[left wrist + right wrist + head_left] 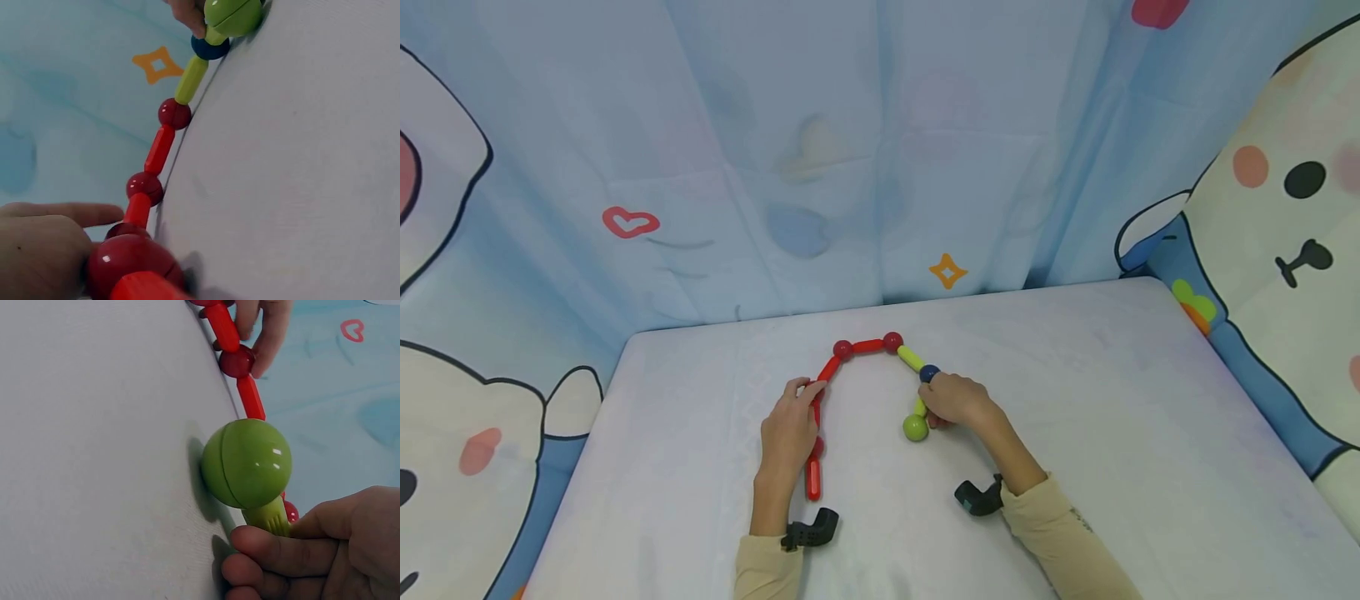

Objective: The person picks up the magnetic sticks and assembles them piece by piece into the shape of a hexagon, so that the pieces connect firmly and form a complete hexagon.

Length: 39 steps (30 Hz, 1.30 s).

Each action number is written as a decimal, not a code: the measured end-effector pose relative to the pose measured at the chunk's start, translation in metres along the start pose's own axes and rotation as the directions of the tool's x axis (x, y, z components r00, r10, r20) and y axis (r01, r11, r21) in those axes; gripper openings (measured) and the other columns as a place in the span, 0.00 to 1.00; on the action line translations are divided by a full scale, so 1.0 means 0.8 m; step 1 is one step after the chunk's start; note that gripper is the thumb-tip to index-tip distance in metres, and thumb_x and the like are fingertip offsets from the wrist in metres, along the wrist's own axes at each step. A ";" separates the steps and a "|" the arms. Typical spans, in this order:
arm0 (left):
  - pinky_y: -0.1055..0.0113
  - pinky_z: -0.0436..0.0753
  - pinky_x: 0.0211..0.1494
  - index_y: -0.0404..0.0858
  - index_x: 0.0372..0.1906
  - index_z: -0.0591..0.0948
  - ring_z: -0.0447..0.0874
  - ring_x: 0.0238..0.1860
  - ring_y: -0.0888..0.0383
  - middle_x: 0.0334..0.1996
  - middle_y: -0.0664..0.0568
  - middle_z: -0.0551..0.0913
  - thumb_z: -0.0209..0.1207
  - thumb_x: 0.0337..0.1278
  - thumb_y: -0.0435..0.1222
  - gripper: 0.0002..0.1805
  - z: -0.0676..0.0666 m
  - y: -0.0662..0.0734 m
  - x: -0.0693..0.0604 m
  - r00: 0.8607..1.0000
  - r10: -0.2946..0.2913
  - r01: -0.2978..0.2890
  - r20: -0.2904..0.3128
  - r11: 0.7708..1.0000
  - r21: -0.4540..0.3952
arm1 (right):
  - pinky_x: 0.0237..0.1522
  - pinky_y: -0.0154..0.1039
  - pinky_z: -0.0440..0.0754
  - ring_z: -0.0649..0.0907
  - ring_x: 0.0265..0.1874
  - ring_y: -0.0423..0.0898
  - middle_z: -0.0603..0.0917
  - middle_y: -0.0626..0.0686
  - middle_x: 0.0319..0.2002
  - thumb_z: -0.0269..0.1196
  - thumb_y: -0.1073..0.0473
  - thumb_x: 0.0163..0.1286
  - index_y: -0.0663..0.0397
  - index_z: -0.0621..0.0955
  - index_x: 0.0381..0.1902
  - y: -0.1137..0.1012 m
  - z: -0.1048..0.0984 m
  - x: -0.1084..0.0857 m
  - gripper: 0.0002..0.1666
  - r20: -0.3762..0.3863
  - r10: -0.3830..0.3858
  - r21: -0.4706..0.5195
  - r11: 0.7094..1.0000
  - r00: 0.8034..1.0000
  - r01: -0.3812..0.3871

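Note:
A chain of building rods and balls lies in an arch on the white table. My left hand (787, 433) is at its red left side, thumb and fingers about a red ball (237, 360) between two red rods; the head view mostly hides that ball. On the other side my right hand (957, 400) pinches a yellow-green rod (267, 519). This rod runs from the dark blue ball (928, 372) to the larger green ball (915, 428) at the chain's end. Another yellow-green rod (911, 358) joins the blue ball to a red ball (892, 342).
A red rod (813, 480) forms the chain's near left end, below another red ball (817, 447). The white-covered table (1075, 375) spreads around the chain. Behind it hangs a light blue printed curtain (850, 167). Dark wrist cameras (812, 528) sit on both wrists.

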<state>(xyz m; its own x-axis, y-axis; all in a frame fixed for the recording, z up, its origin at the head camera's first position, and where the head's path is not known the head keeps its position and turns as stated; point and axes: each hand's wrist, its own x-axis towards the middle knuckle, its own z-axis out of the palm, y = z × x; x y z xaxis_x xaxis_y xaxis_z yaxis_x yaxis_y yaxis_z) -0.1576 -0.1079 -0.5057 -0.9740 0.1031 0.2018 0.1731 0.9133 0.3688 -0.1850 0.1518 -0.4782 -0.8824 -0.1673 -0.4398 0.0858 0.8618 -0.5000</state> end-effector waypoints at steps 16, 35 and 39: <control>0.53 0.85 0.51 0.54 0.50 0.85 0.79 0.60 0.48 0.71 0.48 0.67 0.66 0.51 0.28 0.22 -0.039 -0.018 -0.006 0.965 0.113 -0.102 0.238 0.993 -0.061 | 0.25 0.34 0.67 0.76 0.17 0.43 0.79 0.48 0.15 0.52 0.41 0.73 0.52 0.81 0.17 0.000 -0.003 0.005 0.30 0.032 0.060 -0.028 0.998 0.998 -0.059; 0.53 0.86 0.48 0.52 0.54 0.83 0.81 0.58 0.47 0.69 0.43 0.68 0.72 0.47 0.38 0.25 -0.013 -0.003 -0.004 0.989 0.085 -0.088 0.117 0.996 0.022 | 0.26 0.34 0.67 0.76 0.18 0.44 0.78 0.49 0.15 0.52 0.43 0.73 0.53 0.81 0.17 -0.004 -0.003 -0.002 0.30 0.043 0.063 -0.032 0.998 0.997 -0.061; 0.58 0.86 0.45 0.52 0.57 0.81 0.83 0.54 0.50 0.73 0.46 0.63 0.72 0.46 0.36 0.28 -0.019 0.003 -0.005 0.983 0.082 -0.083 0.162 0.997 0.000 | 0.26 0.34 0.67 0.76 0.18 0.44 0.78 0.49 0.15 0.52 0.43 0.74 0.53 0.81 0.17 -0.003 -0.002 -0.002 0.30 0.046 0.067 -0.032 0.997 0.997 -0.066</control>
<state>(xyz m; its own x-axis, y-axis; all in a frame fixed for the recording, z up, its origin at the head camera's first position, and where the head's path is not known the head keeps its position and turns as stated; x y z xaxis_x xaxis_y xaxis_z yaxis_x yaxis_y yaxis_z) -0.1507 -0.1124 -0.4919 -0.9674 0.2397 0.0820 0.2531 0.9016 0.3509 -0.1846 0.1504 -0.4753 -0.8524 -0.1307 -0.5062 0.1290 0.8858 -0.4458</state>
